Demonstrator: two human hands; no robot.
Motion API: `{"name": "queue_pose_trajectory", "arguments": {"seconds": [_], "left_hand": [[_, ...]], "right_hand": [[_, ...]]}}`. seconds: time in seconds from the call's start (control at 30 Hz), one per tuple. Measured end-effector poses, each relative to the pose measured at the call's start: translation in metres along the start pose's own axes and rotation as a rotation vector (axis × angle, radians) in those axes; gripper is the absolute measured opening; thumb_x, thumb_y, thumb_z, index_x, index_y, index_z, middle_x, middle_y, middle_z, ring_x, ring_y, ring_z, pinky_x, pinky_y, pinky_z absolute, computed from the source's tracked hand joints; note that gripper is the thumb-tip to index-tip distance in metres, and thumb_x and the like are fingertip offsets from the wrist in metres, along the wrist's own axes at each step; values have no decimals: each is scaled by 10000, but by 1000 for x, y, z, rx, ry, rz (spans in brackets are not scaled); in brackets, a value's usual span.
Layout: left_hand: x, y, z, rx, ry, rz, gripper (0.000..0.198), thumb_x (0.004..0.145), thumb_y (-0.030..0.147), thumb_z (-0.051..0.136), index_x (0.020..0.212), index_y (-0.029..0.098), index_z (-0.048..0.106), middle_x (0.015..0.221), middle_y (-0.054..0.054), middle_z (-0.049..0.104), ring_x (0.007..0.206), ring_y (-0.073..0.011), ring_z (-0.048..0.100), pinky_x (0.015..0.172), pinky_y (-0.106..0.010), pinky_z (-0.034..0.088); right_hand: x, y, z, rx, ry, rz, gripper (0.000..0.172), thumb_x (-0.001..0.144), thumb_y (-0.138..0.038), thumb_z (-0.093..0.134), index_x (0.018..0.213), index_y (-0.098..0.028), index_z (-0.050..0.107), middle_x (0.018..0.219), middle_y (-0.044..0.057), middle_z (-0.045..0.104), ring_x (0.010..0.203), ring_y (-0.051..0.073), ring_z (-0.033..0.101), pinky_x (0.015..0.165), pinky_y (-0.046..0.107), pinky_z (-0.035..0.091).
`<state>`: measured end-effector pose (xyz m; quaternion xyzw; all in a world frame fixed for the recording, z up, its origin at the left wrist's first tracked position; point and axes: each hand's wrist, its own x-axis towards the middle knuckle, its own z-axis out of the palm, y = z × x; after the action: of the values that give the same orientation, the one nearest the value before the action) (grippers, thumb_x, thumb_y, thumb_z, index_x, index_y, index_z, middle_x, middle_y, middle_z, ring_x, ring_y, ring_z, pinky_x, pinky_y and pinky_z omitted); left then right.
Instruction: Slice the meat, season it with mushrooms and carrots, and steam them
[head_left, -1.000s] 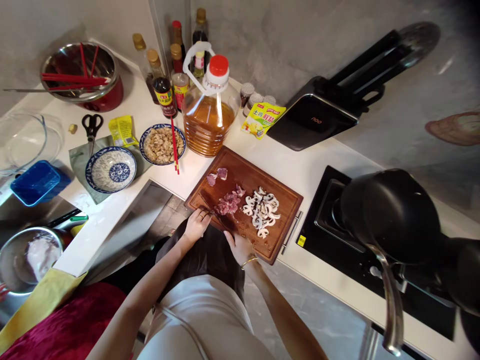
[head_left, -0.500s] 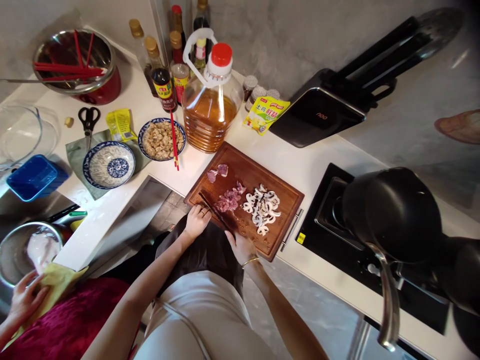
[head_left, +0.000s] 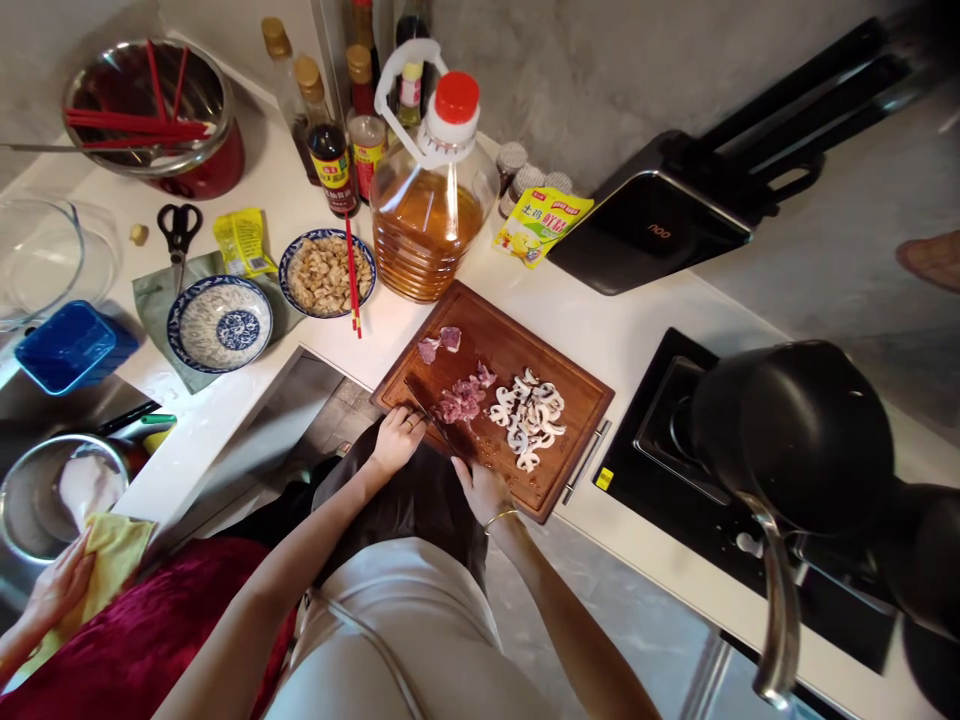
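A wooden cutting board lies at the counter's front edge. My right hand is closed around the handle end of a kitchen knife, whose dark blade slants up-left over the board. Close to the blade, at the board's near-left edge, my left hand has its fingers curled together; whatever lies under them is hidden. Sliced raw meat is heaped just beyond the blade, with two larger meat pieces farther back. Sliced mushrooms are piled on the right side of the board.
Behind the board stand a large oil jug and a bowl of chopped food with red chopsticks. A black knife block is at back right, a wok on the stove. At left, another person's hand holds a yellow cloth.
The view has shifted slightly. My hands and the knife keep nearly the same place on the board. The other person's hand with the yellow cloth has moved at the pot's edge.
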<state>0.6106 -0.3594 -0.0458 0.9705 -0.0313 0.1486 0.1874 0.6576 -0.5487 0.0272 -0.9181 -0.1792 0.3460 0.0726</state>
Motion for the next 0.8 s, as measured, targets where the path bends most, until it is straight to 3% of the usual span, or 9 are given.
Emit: {"name": "queue_pose_trajectory", "arguments": {"seconds": [0.17,0.3,0.43,0.53,0.8], "left_hand": [[-1,2,1,14,-6,46,184,900,162,495,930,182,675,927,-93,686,902,-225,578,825,-387,477],[-3,2,0,2,15,61,180,906,179,503,1000,182,657,1007,-82,692,964,-226,576,831,-372,479],[-4,1,-7,-29,68,-29,166,914,234,512,1002,177,640,929,-74,691,941,-210,588,859,-352,473],[-6,-1,-11,-12,83,-69,155,912,264,519,917,170,642,842,-70,672,881,-210,590,838,-349,467],[-4,3,-8,46,108,0,122,889,221,550,873,183,665,910,-74,685,920,-215,577,837,-376,434]], "right_hand": [[23,-24,0,-21,43,-11,538,975,-520,253,1084,-195,668,945,118,721,855,237,691,731,285,473],[35,-32,0,55,124,-41,519,994,-456,236,1048,-182,674,950,112,720,892,212,678,766,263,463],[27,-23,-6,95,176,-30,489,989,-437,263,1046,-189,679,966,106,721,996,225,650,859,290,463],[15,-10,-7,99,128,-32,473,979,-455,290,1108,-200,667,1004,103,718,1031,235,641,895,311,467],[-4,4,9,54,76,-40,471,975,-454,326,1324,-221,537,1232,115,632,1084,242,628,915,325,479]]}}
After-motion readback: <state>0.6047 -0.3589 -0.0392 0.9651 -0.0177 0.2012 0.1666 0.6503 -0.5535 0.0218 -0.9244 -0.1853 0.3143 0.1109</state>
